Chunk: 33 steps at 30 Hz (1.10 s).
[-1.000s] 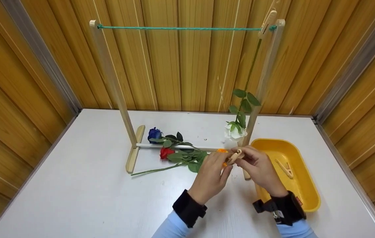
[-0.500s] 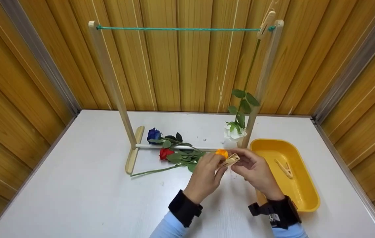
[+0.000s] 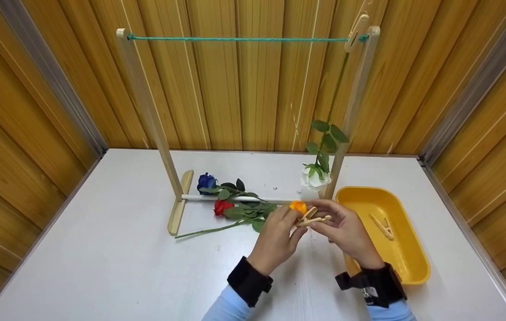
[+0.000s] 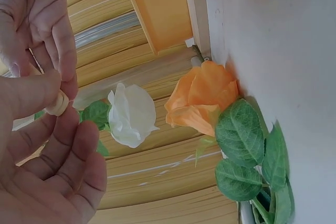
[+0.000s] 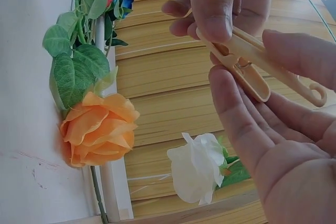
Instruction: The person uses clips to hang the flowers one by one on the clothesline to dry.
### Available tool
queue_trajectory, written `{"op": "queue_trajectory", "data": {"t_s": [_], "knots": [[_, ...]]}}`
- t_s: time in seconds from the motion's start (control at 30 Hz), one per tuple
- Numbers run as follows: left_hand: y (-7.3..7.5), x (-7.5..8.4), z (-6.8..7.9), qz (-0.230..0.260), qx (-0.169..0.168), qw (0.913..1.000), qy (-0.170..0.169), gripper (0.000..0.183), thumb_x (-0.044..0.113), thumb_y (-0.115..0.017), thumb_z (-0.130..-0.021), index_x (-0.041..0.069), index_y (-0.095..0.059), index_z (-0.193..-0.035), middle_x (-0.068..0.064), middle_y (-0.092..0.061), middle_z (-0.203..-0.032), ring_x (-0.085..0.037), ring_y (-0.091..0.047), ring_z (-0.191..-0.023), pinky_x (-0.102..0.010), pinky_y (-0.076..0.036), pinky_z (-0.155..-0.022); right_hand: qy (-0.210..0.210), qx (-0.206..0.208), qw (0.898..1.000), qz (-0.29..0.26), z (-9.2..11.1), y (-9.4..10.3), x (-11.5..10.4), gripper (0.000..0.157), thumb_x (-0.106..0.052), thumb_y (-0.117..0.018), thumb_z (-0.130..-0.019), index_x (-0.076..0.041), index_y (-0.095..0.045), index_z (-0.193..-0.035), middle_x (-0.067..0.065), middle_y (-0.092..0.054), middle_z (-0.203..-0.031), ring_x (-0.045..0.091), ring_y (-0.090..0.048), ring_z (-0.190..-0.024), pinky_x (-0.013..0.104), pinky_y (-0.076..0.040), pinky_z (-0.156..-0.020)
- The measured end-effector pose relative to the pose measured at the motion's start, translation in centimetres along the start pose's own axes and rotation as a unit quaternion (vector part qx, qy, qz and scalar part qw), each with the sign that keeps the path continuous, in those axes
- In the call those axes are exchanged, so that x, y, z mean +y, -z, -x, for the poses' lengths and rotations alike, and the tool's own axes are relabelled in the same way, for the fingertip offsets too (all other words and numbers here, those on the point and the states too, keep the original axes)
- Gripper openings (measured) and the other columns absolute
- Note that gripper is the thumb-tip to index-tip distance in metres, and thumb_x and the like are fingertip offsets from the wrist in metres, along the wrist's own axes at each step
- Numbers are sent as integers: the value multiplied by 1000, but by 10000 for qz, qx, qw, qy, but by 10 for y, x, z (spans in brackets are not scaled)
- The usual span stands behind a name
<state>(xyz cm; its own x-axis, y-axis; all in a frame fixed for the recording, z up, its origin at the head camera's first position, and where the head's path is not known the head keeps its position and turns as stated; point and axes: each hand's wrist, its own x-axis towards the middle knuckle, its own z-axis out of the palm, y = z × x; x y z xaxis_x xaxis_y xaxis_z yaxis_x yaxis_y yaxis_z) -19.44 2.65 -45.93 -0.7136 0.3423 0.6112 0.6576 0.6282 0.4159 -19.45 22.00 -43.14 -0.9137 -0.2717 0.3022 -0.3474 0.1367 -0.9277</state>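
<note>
My left hand (image 3: 275,240) pinches a wooden clothespin (image 3: 310,218) between thumb and fingers. In the right wrist view the clothespin (image 5: 236,64) is gripped near one end, and its two legs, one with a curled hook, spread toward my right hand (image 5: 294,129). The right hand's fingers are extended around the legs, close to or touching them. An orange rose (image 5: 100,132) lies on the table just behind my hands. A white rose (image 3: 316,177) hangs head down from the teal cord (image 3: 235,39) by another clothespin (image 3: 357,33).
A blue rose (image 3: 207,182) and a red rose (image 3: 222,207) lie by the rack's lower bar (image 3: 275,199). At right stands a yellow tray (image 3: 417,249) with one clothespin (image 3: 382,226) in it. Wooden posts (image 3: 146,102) hold up the cord.
The clothespin has turned between my hands, so its legs now show spread apart. My right fingers have loosened from it, while the left hand keeps its pinch.
</note>
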Motion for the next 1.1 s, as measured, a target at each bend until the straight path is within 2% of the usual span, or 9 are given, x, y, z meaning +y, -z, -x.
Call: {"op": "queue_trajectory", "data": {"t_s": [0.1,0.2,0.47,0.6,0.7,0.83,0.93,1.03,1.1], "knots": [[0,1,1,-42,-4,10000,2,23,16,-80,-90,8,-63,-104,-3,-64,-105,-20,-63,-95,-33,-51,-85,-67,25,10000,63,0,0,-1,46,6,-74,-90,10,-60,-133,29,-69,-116,11,-72,-92,13,-43,-52],[0,1,1,-96,9,10000,-10,25,16,-81,-90,9,-61,-103,-3,-63,-102,-19,-62,-93,-32,-50,-83,-105,45,9999,85,0,0,0,45,5,-75,-90,9,-61,-132,25,-71,-112,11,-72,-86,14,-39,-47],[-2,2,2,162,-40,9998,-69,27,15,-80,-90,9,-56,-99,-1,-60,-90,-17,-58,-85,-29,-48,-79,-61,23,9992,392,2,2,-1,39,2,-74,-92,6,-65,-130,23,-72,-104,12,-69,-76,18,-43,-47],[-3,2,2,258,-47,9996,-127,22,15,-77,-93,9,-57,-100,-1,-61,-91,-16,-59,-84,-28,-48,-77,124,50,9993,336,2,3,0,36,6,-73,-91,4,-68,-127,24,-70,-112,12,-68,-75,18,-44,-48],[-3,2,1,211,63,9995,-236,22,13,-77,-92,9,-57,-98,-1,-60,-89,-16,-58,-83,-29,-48,-76,227,50,9995,212,2,3,1,39,9,-73,-89,6,-66,-128,27,-67,-119,11,-70,-82,17,-51,-57],[-4,2,1,111,234,9991,-348,23,13,-78,-92,10,-56,-95,0,-57,-87,-17,-56,-81,-31,-47,-74,181,-49,9998,-25,1,1,0,49,11,-76,-86,12,-59,-132,33,-64,-120,12,-73,-97,21,-59,-78],[-4,2,1,27,270,9990,-347,23,14,-78,-92,10,-56,-94,0,-57,-86,-17,-58,-82,-32,-48,-76,34,-51,10000,-24,0,0,-1,50,7,-77,-87,12,-57,-133,35,-65,-117,12,-74,-93,17,-56,-67],[-2,3,2,-68,139,9994,-311,24,17,-80,-91,10,-57,-96,0,-60,-90,-18,-60,-86,-33,-50,-81,-117,2,9999,64,1,0,-3,48,3,-76,-90,10,-57,-133,32,-68,-115,12,-74,-87,16,-46,-51],[1,2,3,-122,19,9996,-263,26,19,-81,-90,9,-58,-99,-1,-62,-94,-19,-62,-90,-34,-51,-84,-198,83,9997,98,1,0,-4,46,4,-75,-90,9,-57,-132,30,-69,-113,11,-73,-86,17,-45,-50]]}}
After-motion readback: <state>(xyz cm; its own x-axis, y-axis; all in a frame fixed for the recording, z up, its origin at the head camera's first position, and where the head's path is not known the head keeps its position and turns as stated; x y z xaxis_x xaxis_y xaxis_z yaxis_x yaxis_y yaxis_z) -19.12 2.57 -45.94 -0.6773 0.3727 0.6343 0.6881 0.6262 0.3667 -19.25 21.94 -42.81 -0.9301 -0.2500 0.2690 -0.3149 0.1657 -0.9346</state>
